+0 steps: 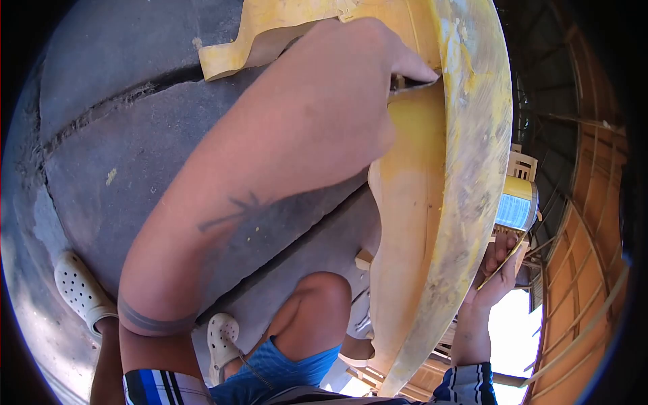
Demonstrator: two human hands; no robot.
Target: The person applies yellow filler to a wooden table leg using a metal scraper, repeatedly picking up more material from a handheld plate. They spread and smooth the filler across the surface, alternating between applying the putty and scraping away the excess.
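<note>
A long curved wooden piece [412, 202], smeared with yellow and pale filler along its broad rim, runs from top to bottom of the view. My left hand [358, 88] reaches across to its upper part, fingers closed on a thin, dark-edged flat blade [415, 86]. The index finger presses it near the inner side of the rim; the grip itself is mostly hidden. Beyond the wood, my right hand [498, 273] is closed on a thin flat plate [501, 262] with yellow on its edge. Just above that hand is a yellow can [517, 202] with a blue-and-white label.
Grey concrete slabs [135, 155] with dark gaps make up the floor. A small wooden block [364, 260] lies by the wood's lower left. My pale clogs [221, 341] are below. Wooden furniture [523, 164] and an orange slatted wall [580, 270] appear at right.
</note>
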